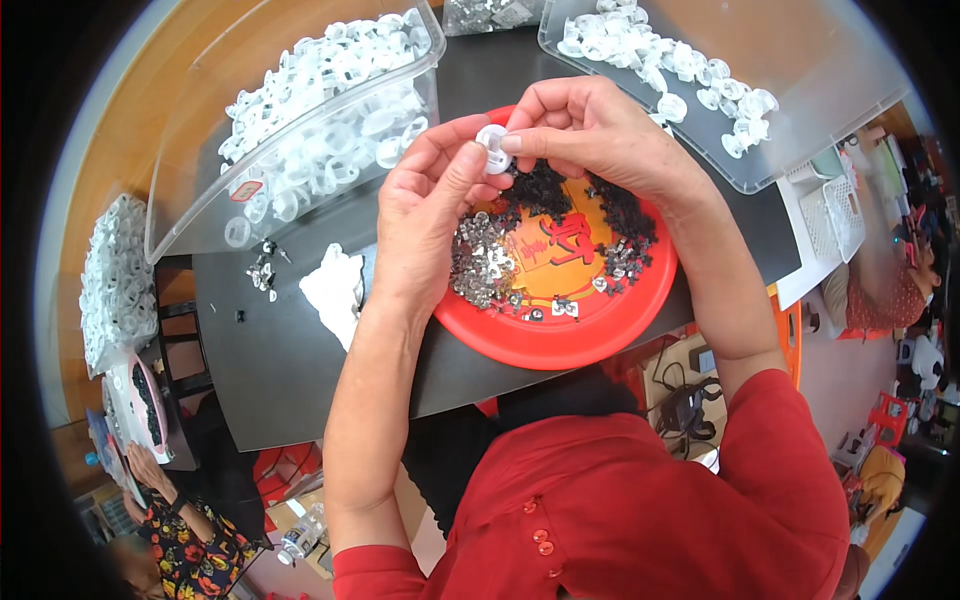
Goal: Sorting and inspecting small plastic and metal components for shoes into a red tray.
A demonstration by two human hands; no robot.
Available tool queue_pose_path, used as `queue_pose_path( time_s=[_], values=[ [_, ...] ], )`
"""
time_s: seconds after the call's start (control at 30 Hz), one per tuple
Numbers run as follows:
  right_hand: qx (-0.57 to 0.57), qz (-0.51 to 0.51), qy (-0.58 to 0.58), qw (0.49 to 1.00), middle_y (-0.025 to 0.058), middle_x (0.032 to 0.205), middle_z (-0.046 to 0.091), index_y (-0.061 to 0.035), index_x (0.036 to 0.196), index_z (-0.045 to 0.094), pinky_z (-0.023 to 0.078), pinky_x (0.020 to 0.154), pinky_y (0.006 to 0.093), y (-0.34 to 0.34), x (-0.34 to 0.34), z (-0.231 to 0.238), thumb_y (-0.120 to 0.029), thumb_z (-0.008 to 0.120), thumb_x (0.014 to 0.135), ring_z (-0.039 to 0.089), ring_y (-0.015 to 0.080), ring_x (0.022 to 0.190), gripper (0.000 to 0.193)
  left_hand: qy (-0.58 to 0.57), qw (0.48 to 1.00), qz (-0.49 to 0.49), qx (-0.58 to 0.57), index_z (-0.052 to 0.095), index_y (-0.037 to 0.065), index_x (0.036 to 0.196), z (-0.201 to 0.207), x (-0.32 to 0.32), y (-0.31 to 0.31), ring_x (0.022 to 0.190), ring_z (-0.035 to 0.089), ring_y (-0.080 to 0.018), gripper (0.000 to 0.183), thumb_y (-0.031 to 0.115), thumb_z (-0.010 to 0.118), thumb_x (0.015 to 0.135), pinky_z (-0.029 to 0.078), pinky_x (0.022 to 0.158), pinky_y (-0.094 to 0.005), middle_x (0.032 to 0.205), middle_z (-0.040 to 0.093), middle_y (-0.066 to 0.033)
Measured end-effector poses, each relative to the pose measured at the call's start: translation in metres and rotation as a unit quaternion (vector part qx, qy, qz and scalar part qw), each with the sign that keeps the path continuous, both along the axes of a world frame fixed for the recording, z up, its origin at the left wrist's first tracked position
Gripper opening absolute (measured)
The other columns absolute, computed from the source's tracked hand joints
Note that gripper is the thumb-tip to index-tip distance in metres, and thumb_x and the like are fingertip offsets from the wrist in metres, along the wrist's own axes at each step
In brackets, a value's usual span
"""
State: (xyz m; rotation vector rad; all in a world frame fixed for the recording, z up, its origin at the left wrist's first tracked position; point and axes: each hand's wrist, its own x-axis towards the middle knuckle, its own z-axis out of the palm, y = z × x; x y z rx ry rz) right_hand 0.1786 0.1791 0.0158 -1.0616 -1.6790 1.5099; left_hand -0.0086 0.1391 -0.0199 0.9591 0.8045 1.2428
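My left hand [428,192] pinches a small white ring-shaped plastic part [493,160] between thumb and fingers. From the other side my right hand [600,135] closes thumb and forefinger at the part's edge; any tiny piece between those fingertips is hidden. Both hands are raised over a round red tray [560,347] with an orange printed middle. Inside it, small silvery metal pieces [482,262] are heaped on the left. Small black pieces [540,190] lie at the back, and more black pieces [625,215] along the right.
A clear bin of white parts [330,90] stands at back left, another clear bin [745,185] at back right. A crumpled white cloth or bag [334,290] and loose small parts [263,268] lie on the dark table [270,370]. A co-worker's hand [148,470] shows lower left.
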Motion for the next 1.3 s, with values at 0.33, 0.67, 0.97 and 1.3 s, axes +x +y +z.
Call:
queue_pose_path(
  time_s=[0.33,0.67,0.97,1.3],
  values=[
    [-0.005,0.006,-0.034,0.999,0.0002,0.072,0.065,-0.0029,0.085,0.064,0.035,0.046,0.0163,-0.006,-0.004,0.005,-0.02,0.067,0.087,0.047,0.0011,0.051,0.017,-0.008,0.999,-0.013,0.03,0.055,0.0,0.125,0.001,0.002,0.0,0.082,0.063,-0.0118,0.038,0.022,0.059,0.095,0.05,0.074,-0.0231,0.103,0.064,-0.0088],
    [0.113,0.332,-0.295,0.889,0.0118,0.063,0.065,0.001,0.073,0.067,0.05,0.056,0.0315,-0.022,0.0,0.011,-0.016,0.069,0.073,0.065,0.0194,0.061,0.017,0.025,0.999,0.014,0.035,0.053,-0.001,0.128,-0.003,-0.009,0.004,0.083,0.062,-0.0091,0.038,0.022,0.051,0.098,0.049,0.077,-0.0224,0.1,0.065,-0.0059],
    [0.156,0.32,-0.307,0.883,0.0143,0.06,0.063,0.0021,0.07,0.067,0.049,0.056,0.0364,-0.027,-0.003,-0.004,-0.016,0.065,0.071,0.064,0.0265,0.06,0.018,0.005,1.0,0.004,0.014,0.063,-0.001,0.114,-0.002,-0.004,0.003,0.079,0.062,-0.0101,0.032,0.023,0.06,0.093,0.048,0.07,-0.0213,0.099,0.065,-0.0067],
    [0.096,0.343,-0.379,0.854,0.0166,0.06,0.062,0.0036,0.068,0.066,0.049,0.055,0.0379,-0.028,-0.004,0.015,-0.015,0.062,0.073,0.063,0.027,0.058,0.02,0.005,1.0,-0.001,0.013,0.062,-0.001,0.114,-0.002,-0.004,0.003,0.079,0.061,-0.0101,0.031,0.022,0.061,0.093,0.048,0.071,-0.0211,0.098,0.065,-0.0066]
  ],
)
